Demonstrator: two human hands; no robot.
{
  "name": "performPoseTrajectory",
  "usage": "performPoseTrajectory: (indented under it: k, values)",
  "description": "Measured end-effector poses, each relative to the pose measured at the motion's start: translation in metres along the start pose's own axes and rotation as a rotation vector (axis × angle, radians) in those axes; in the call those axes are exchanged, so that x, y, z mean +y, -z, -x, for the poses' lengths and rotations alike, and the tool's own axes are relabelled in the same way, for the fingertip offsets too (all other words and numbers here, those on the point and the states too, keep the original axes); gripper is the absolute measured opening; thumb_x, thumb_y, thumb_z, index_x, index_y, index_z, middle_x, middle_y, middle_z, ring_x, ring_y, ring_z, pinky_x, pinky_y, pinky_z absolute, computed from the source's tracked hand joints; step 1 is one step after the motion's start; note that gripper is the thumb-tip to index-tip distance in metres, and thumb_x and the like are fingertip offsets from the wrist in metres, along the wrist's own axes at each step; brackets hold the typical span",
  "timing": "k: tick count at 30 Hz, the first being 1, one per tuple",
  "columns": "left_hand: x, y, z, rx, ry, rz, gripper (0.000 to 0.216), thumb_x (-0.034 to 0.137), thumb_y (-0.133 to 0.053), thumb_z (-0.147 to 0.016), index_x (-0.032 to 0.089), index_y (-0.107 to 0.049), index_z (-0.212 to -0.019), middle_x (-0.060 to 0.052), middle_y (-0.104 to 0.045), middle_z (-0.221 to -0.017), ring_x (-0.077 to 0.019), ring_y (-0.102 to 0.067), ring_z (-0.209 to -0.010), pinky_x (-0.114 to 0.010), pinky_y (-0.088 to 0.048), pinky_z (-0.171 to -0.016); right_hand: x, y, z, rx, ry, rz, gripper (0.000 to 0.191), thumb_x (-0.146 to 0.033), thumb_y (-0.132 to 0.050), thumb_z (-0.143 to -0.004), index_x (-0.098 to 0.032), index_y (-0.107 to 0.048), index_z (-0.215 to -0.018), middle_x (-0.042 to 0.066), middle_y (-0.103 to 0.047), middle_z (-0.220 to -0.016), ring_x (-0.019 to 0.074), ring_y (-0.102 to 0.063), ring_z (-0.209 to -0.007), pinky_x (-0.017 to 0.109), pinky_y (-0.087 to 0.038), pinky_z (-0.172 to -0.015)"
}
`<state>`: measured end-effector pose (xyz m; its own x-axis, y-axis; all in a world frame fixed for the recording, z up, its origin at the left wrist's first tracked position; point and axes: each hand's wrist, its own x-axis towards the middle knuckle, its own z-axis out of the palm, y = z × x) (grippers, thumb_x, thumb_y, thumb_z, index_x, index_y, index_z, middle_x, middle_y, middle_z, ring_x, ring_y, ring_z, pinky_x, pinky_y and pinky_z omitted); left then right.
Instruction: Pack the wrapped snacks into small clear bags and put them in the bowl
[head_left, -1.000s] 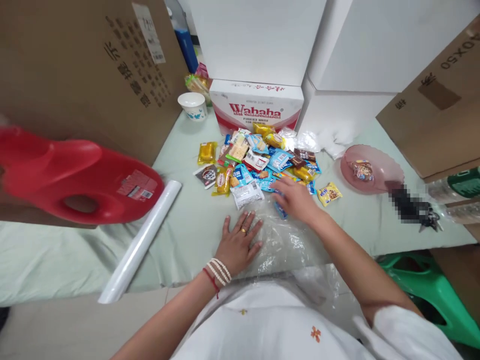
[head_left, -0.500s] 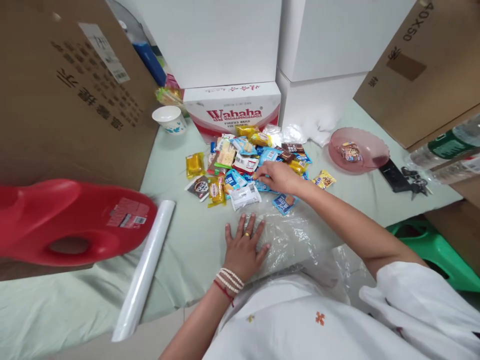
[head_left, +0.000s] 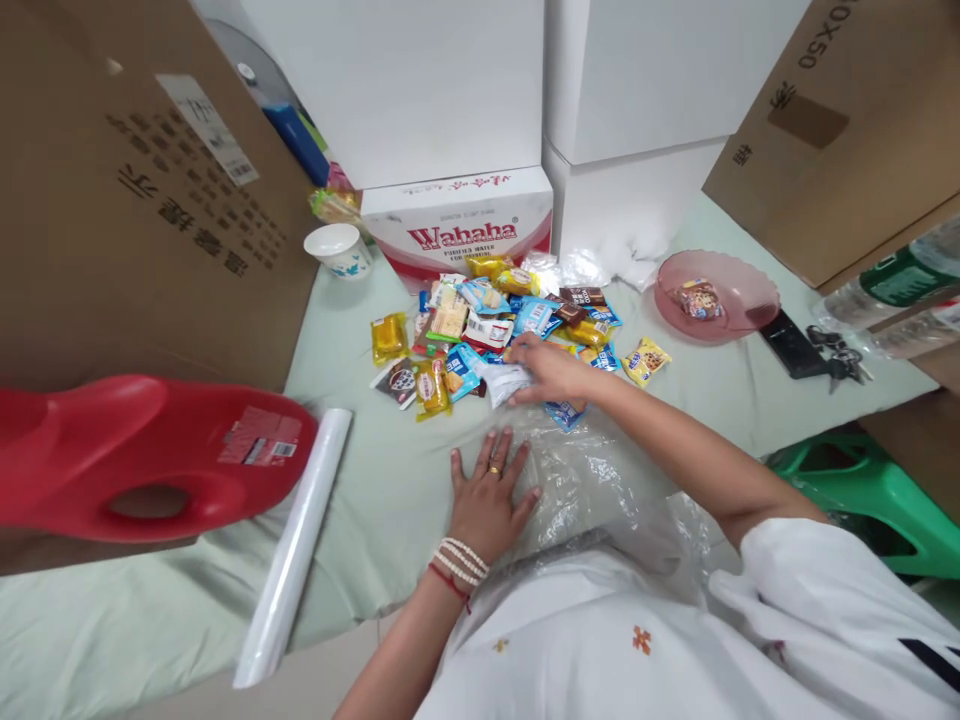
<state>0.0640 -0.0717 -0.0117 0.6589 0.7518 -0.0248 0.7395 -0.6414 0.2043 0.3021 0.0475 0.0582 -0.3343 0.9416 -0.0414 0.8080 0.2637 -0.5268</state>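
**Fingers (head_left: pixel 496 448) splayed on plastic, right hand (head_left: pixel 553 372) closed on a white packet**

Fingers of the left hand (head_left: pixel 491 495) are spread and lie flat. The palm presses the near left edge of a clear plastic sheet (head_left: pixel 600 480), which is crumpled on the cloth-covered counter (head_left: pixel 390 450). A ring shows on one finger, and bead bracelets (head_left: pixel 456 562) circle the wrist. To the left, a white roll (head_left: pixel 296 545) lies slantwise, its near end over the counter's edge. A red jug (head_left: pixel 150 460) lies on its side, just beside the roll's far end.

Just beyond the left hand, the right hand reaches across the plastic. Its fingers (head_left: pixel 529 350) are curled and pinch one end of the white packet (head_left: pixel 502 381), which is crumpled at the near edge of the snack pile (head_left: pixel 480 315). A blue packet (head_left: pixel 566 412) lies under the right wrist, at the far edge of the plastic.

The pile is a loose heap of yellow, blue, brown and white wrappers. A yellow cookie packet (head_left: pixel 646 360) lies apart to its right. Farther right, a pink bowl (head_left: pixel 742 300) holds one wrapped snack (head_left: pixel 697 298), with a black phone (head_left: pixel 787 345) and keys (head_left: pixel 836 350) just beside it.

Behind the pile stands a Wahaha carton (head_left: pixel 465 225), with a paper cup (head_left: pixel 339 250) to its left. White boxes (head_left: pixel 630 100) are stacked above and beside the carton. Cardboard boxes (head_left: pixel 135 200) stand on either flank.
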Motion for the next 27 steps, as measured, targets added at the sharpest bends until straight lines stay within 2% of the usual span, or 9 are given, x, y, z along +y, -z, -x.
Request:
performPoseTrajectory:
  k: [4, 6, 8, 12, 16, 19, 21, 24, 27]
  values:
    - [-0.001, 0.001, -0.001, 0.000, 0.025, 0.024, 0.064, 0.050, -0.050, -0.098, 0.031, -0.041, -0.158, -0.012, -0.028, -0.171, -0.0409, -0.022, -0.158, -0.080, -0.007, -0.118, 0.023, 0.037, 0.028, 0.144, -0.155, -0.194, 0.052, -0.049, -0.081, -0.078, -0.014, -0.065, -0.113, 0.004, -0.068, -0.100, 0.0190, -0.060, -0.083, 0.027, -0.043, -0.073]
    - [-0.003, 0.004, -0.004, 0.003, 0.061, 0.030, 0.065, 0.051, -0.050, -0.098, 0.030, -0.040, -0.159, -0.013, -0.024, -0.171, -0.0403, -0.024, -0.157, -0.080, -0.008, -0.118, 0.024, 0.051, 0.046, 0.215, -0.162, -0.244, 0.052, -0.050, -0.079, -0.078, -0.016, -0.064, -0.114, 0.002, -0.068, -0.097, 0.0175, -0.059, -0.080, 0.026, -0.041, -0.071]
    - [-0.007, 0.007, -0.009, -0.006, 0.094, 0.034, 0.067, 0.052, -0.050, -0.098, 0.028, -0.037, -0.160, -0.015, -0.022, -0.172, -0.0396, -0.026, -0.157, -0.081, -0.009, -0.117, 0.015, 0.057, 0.066, 0.191, -0.109, -0.243, 0.053, -0.049, -0.080, -0.078, -0.018, -0.063, -0.117, 0.002, -0.068, -0.099, 0.0178, -0.060, -0.082, 0.026, -0.042, -0.071]
    - [-0.016, 0.012, -0.020, -0.035, 0.124, 0.028, 0.072, 0.053, -0.052, -0.097, 0.027, -0.034, -0.161, -0.017, -0.022, -0.171, -0.0386, -0.027, -0.156, -0.082, -0.008, -0.116, -0.020, 0.030, 0.097, 0.006, -0.032, -0.064, 0.059, -0.045, -0.084, -0.077, -0.019, -0.061, -0.125, 0.008, -0.068, -0.114, 0.0237, -0.065, -0.095, 0.030, -0.047, -0.078]
    - [-0.027, 0.014, -0.018, -0.027, 0.109, 0.039, 0.071, 0.050, -0.053, -0.097, 0.027, -0.034, -0.161, -0.017, -0.022, -0.171, -0.0381, -0.027, -0.157, -0.079, -0.009, -0.118, -0.040, -0.019, 0.105, -0.172, -0.127, 0.160, 0.047, -0.038, -0.079, -0.084, -0.018, -0.062, -0.123, 0.015, -0.065, -0.124, 0.0295, -0.069, -0.100, 0.033, -0.051, -0.077]
    - [-0.036, 0.019, 0.002, 0.062, 0.046, 0.073, 0.070, 0.042, -0.053, -0.096, 0.028, -0.032, -0.162, -0.016, -0.023, -0.172, -0.0371, -0.022, -0.159, -0.074, -0.013, -0.121, -0.031, -0.037, 0.122, -0.143, -0.129, 0.095, 0.060, -0.038, -0.076, -0.088, -0.020, -0.052, -0.141, 0.019, -0.051, -0.147, 0.0300, -0.069, -0.108, 0.037, -0.055, -0.081]
    - [-0.041, 0.023, 0.023, 0.109, -0.095, 0.113, 0.072, 0.032, -0.053, -0.094, 0.029, -0.031, -0.162, -0.015, -0.027, -0.171, -0.0352, -0.020, -0.160, -0.069, -0.013, -0.124, -0.019, -0.040, 0.147, -0.069, -0.020, -0.025, 0.068, -0.044, -0.071, -0.093, -0.023, -0.043, -0.151, 0.020, -0.042, -0.156, 0.0304, -0.064, -0.120, 0.041, -0.056, -0.092]
    - [-0.044, 0.023, 0.054, 0.032, -0.358, 0.184, 0.075, 0.029, -0.056, -0.089, 0.028, -0.036, -0.160, -0.014, -0.035, -0.168, -0.0352, -0.024, -0.159, -0.067, -0.009, -0.127, 0.001, -0.043, 0.194, -0.023, 0.178, -0.073, 0.072, -0.052, -0.070, -0.093, -0.024, -0.043, -0.154, 0.018, -0.045, -0.156, 0.0332, -0.051, -0.137, 0.050, -0.047, -0.110]
    - [-0.044, 0.018, 0.068, -0.062, -0.400, 0.200, 0.058, 0.032, -0.061, -0.091, 0.029, -0.053, -0.148, -0.012, -0.049, -0.160, -0.0339, -0.034, -0.155, -0.066, -0.009, -0.127, 0.016, -0.051, 0.223, -0.025, 0.208, -0.012, 0.041, -0.041, -0.066, -0.097, -0.025, -0.063, -0.135, 0.016, -0.058, -0.145, 0.0335, -0.054, -0.130, 0.054, -0.045, -0.108]
